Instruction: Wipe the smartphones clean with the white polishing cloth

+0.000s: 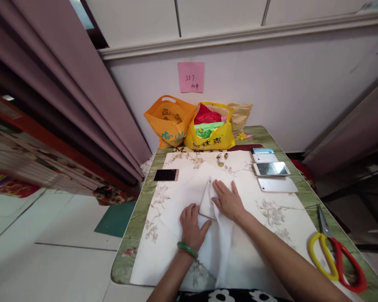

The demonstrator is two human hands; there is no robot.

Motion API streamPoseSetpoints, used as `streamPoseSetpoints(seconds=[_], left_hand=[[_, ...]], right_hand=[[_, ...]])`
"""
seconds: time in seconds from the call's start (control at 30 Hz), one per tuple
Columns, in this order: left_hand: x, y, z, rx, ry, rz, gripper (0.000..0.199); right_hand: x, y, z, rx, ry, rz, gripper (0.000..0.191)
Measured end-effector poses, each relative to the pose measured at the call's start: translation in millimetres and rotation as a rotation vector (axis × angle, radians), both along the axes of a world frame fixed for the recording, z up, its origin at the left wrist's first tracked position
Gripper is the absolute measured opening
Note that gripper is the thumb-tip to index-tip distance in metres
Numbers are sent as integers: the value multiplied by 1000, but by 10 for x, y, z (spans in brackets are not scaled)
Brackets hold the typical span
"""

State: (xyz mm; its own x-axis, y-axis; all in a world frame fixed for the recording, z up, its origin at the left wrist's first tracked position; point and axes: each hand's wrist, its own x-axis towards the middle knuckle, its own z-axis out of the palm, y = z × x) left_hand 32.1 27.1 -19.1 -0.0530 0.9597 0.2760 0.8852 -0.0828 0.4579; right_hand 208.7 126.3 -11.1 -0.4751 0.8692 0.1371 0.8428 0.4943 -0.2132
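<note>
A pale phone (207, 202) lies at a slant on a white cloth (222, 239) in the middle of the table, its right side partly covered by a fold. My left hand (192, 226) rests beside its lower left edge, thumb spread from the fingers, with a green bangle (187, 250) on the wrist. Over the cloth at the phone's right side lies my right hand (228, 200), flat with the fingers apart. Neither hand is closed on anything.
A dark-screened phone (166, 175) lies at the left, several phones (272, 169) at the right. Large scissors (330, 247) rest near the right edge. A small bottle (221, 160) stands before an orange bag (173, 121) and a yellow bag (211, 138) at the back.
</note>
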Motion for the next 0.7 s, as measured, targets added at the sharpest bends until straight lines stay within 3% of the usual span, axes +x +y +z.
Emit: streamPoseSetpoints(seconds=[0.1,0.2,0.3,0.4,0.53,0.7], left_hand=[[4,2,4,2,-8,-4,47],[3,1,3,-5,-18,-11,47],[-2,0,-2,-5,-25,-20,48],[-11,2,-9,0,-27,-25,51],[-11,3,-4,-23,-29,-10,53],[6,-1,14,-45,-18,9,49]], right_hand=[[-268,68,-21,10,1,-74,58],[-393,-27,-23,4,18,142,59],[-269,-205,6,-1,43,364,58],[24,-318,45,-5,54,441,59],[304,-225,37,-20,18,300,58],[44,60,-43,-22,-33,-32,61]])
